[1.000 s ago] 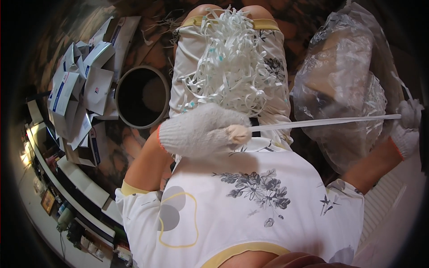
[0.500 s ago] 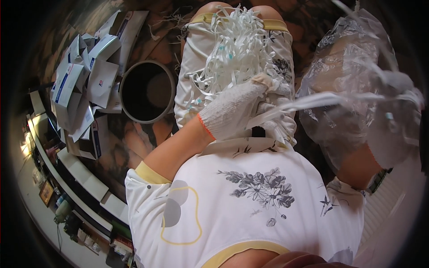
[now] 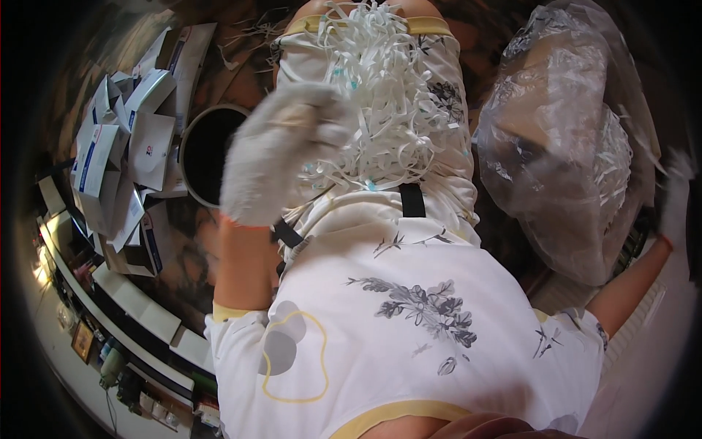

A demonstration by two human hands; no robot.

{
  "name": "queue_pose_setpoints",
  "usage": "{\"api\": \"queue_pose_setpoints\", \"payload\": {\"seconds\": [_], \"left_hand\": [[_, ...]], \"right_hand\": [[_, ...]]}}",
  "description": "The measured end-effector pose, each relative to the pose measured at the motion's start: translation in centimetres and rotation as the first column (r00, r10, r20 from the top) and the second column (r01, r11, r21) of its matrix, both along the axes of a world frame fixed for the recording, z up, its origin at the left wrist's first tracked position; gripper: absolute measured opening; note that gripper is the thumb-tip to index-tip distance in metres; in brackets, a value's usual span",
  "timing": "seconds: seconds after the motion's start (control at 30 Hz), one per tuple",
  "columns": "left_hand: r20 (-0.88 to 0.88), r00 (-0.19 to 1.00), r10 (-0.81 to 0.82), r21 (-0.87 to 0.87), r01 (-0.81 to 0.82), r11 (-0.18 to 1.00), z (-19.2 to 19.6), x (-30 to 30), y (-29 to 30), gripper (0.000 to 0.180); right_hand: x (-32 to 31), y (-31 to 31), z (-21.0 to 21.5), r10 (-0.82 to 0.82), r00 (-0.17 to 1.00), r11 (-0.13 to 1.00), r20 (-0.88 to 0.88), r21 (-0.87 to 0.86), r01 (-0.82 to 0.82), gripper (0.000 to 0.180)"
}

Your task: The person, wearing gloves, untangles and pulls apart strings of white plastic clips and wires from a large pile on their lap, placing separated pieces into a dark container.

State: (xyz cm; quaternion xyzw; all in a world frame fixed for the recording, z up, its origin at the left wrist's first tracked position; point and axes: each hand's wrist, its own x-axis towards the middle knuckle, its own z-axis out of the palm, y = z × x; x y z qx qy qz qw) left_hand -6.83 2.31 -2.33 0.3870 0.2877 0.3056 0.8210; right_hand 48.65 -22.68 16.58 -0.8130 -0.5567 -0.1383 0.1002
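A heap of thin white strips [image 3: 387,102], with a few pale green bits among them, lies across my lap. My left hand [image 3: 281,157], in a white knitted glove, is lifted at the left edge of the heap, partly over the round bin. It is smeared by motion and its fingers do not show clearly. At the far right, my right hand [image 3: 677,197], also gloved, is stretched out beyond a clear plastic bag [image 3: 545,139]. It too is blurred, so its fingers cannot be made out. More white strips [image 3: 613,157] show in or against the bag's right side.
A dark round bin [image 3: 191,124] with a grey rim stands left of my legs. Beside it are piled white and blue folded cartons [image 3: 110,161]. Loose strips [image 3: 256,33] lie on the dark patterned floor at the upper left. A long shelf [image 3: 139,307] runs along the left.
My left hand has moved left, off the heap. My right hand has swung farther right and down, past the bag; the long strips trailing from it no longer show there.
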Motion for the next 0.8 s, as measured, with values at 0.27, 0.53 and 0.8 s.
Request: {"api": "queue_pose_setpoints", "payload": {"seconds": [0.27, 0.53, 0.8], "left_hand": [[-0.405, 0.798, 0.446, 0.006, -0.486, 0.874, -11.3, -12.1, 5.5, 0.032], [-0.831, 0.523, 0.189, 0.000, -0.339, 0.941, -16.1, -12.8, 6.1, 0.062], [-0.715, 0.625, 0.314, 0.115, -0.338, 0.934, -13.5, -10.0, 6.9, 0.037]], "right_hand": [[-12.8, 4.9, -3.5, -0.599, 0.800, 0.793, 0.030, -0.115, 0.599, 0.050], [-10.6, 4.2, -5.6, -0.565, 0.723, 0.819, -0.398, -0.163, 0.551, 0.029], [-24.1, 8.6, -8.9, -0.076, 0.864, 0.971, -0.498, 0.160, 0.178, 0.022]]}}
